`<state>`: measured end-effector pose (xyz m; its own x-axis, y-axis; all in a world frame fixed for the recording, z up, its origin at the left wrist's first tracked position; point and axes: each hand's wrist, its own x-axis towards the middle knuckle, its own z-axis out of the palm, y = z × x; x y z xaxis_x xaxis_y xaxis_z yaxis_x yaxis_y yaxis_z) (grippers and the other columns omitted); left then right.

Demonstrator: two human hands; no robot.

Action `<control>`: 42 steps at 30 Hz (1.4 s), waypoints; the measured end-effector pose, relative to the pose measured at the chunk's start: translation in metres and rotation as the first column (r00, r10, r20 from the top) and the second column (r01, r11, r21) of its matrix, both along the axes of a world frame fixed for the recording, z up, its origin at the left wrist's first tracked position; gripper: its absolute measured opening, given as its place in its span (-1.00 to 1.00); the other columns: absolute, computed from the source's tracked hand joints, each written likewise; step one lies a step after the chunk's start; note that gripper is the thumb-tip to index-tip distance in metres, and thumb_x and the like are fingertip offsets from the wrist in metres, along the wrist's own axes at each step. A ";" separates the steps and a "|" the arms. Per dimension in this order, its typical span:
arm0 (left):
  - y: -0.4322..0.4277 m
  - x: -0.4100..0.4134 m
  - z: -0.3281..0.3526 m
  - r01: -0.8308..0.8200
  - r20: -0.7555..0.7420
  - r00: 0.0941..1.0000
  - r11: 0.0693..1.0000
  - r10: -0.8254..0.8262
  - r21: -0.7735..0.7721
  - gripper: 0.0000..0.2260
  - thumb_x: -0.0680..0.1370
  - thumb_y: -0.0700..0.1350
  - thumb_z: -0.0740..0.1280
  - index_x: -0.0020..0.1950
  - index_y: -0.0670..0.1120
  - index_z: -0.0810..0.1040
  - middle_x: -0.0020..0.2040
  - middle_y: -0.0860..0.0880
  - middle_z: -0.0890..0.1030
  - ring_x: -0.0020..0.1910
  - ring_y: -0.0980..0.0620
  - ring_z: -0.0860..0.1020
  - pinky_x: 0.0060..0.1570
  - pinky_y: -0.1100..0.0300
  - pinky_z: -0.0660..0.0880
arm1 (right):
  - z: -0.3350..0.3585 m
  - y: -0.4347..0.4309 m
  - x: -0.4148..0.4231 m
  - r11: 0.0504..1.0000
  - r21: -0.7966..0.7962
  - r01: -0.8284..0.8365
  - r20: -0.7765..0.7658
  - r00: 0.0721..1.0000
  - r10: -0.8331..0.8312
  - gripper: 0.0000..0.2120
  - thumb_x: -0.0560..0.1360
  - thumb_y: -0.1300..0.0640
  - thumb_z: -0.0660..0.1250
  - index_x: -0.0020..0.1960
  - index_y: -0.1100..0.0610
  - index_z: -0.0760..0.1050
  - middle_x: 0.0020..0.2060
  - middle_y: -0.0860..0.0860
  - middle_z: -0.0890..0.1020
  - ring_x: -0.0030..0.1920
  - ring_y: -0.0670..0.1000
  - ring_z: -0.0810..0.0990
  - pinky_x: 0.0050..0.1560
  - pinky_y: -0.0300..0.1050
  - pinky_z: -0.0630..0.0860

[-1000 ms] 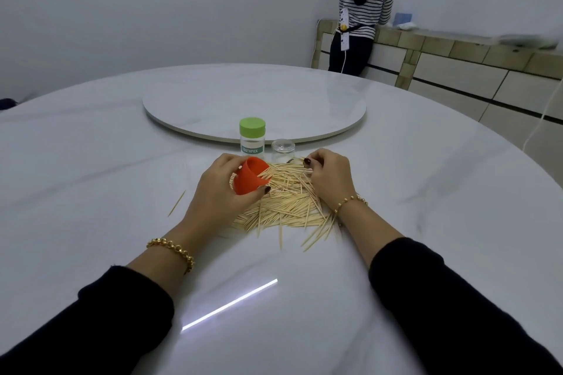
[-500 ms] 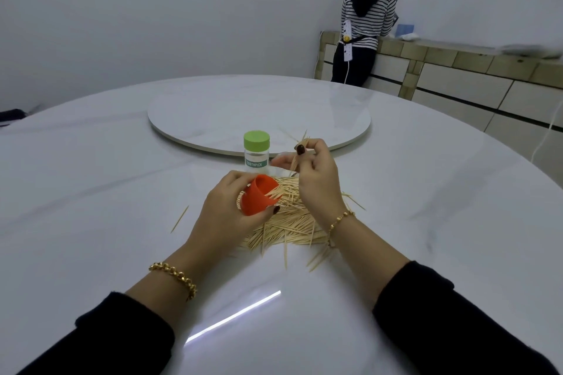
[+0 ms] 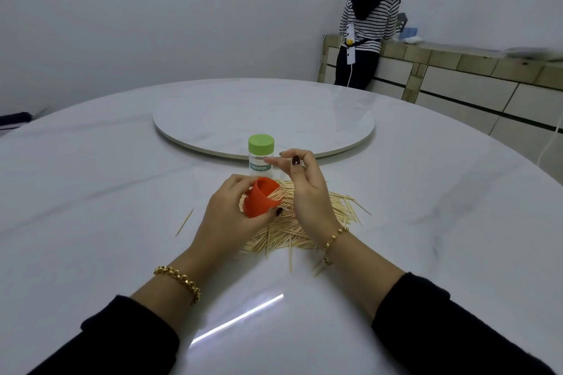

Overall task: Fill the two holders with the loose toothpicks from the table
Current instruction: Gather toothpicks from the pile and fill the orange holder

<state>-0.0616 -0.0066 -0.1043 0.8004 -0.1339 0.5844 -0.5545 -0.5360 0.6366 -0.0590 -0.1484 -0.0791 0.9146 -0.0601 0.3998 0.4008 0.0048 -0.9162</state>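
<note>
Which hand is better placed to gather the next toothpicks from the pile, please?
Right. The right hand hovers above the pile and looks empty, while the left hand grips the tilted orange holder.

One orange holder [image 3: 259, 199], one green-lidded holder [image 3: 261, 149], many toothpicks [image 3: 277, 233]

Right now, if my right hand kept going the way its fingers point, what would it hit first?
Probably the green-lidded holder: your right hand aims its index finger at the clear body just under the lid. Depth is unclear, so it may be nearly touching.
</note>
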 end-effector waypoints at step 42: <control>0.110 -0.009 0.016 -0.352 -0.198 0.920 0.935 0.338 -0.036 -0.49 0.35 -0.18 0.55 0.27 -0.08 0.51 0.14 0.01 0.53 0.06 0.12 0.42 0.03 0.30 0.31 | -0.012 0.079 -0.009 0.148 -0.988 -0.039 -0.004 0.974 0.227 -0.65 0.59 0.14 0.02 0.28 0.02 0.45 0.40 -0.15 0.40 0.50 -0.08 0.17 0.44 0.34 -0.22</control>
